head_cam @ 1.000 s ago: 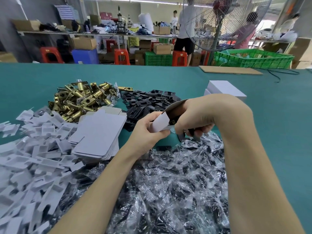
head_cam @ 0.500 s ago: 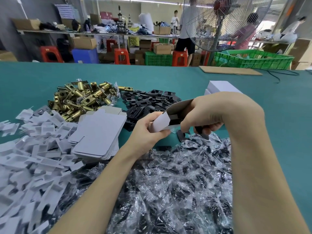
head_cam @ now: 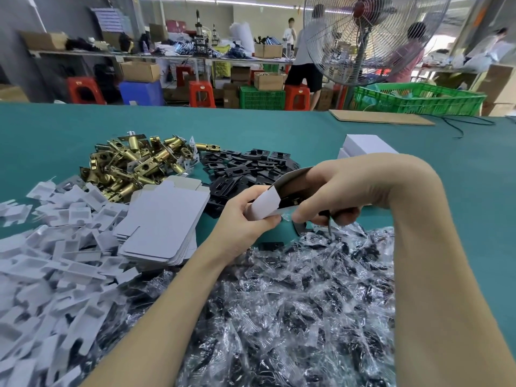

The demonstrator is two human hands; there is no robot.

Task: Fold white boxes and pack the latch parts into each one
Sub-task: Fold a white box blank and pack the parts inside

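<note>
Both hands meet over the green table, just above the heap of clear plastic bags; white box held between them, open end facing the camera, a dark part visible inside its mouth; left hand grips the near end of the box, fingers curled round its white side, thumb under the lower edge; right hand wraps over the far end of the box from above, fingers curled down; lower fingers of that hand also pinch a dark metal piece hanging under the box, exact shape hard to tell. Left of the box: stack of flat box blanks; beyond the stack, pile of brass latches; just behind the box, pile of black plates; white card inserts spread far left of the box; finished white boxes behind the right hand, partly hidden by it.
</note>
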